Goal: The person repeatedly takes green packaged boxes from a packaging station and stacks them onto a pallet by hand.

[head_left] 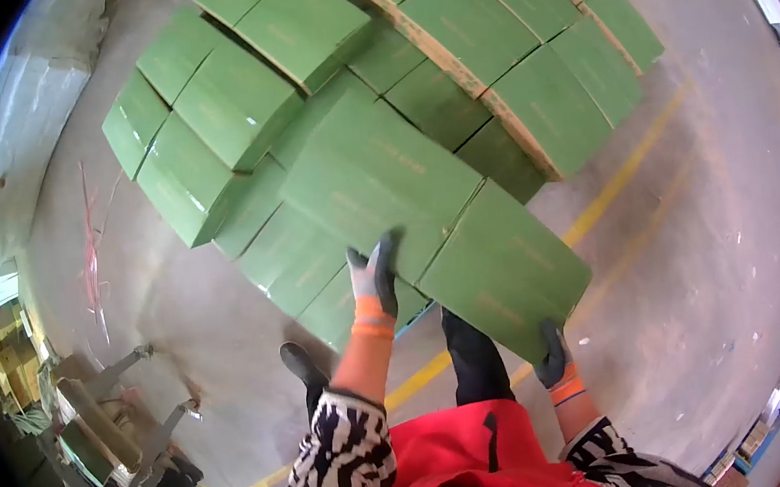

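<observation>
Green boxes fill the view from ten to two o'clock, with gloved hands at the near end.
The stacked boxes [233, 101] are cut off at twelve o'clock, their faint print unreadable; the floor line [614, 184] passes partly hidden behind them. The middle box [390, 170] lies at twelve o'clock, the near box [505, 273] at four, tilted, its underside hidden. At seven o'clock, the left hand [376, 270] is open, thumb and fingers spread against the middle box's edge; the right hand [553, 358] touches the near box's outer corner, its closure unclear.
</observation>
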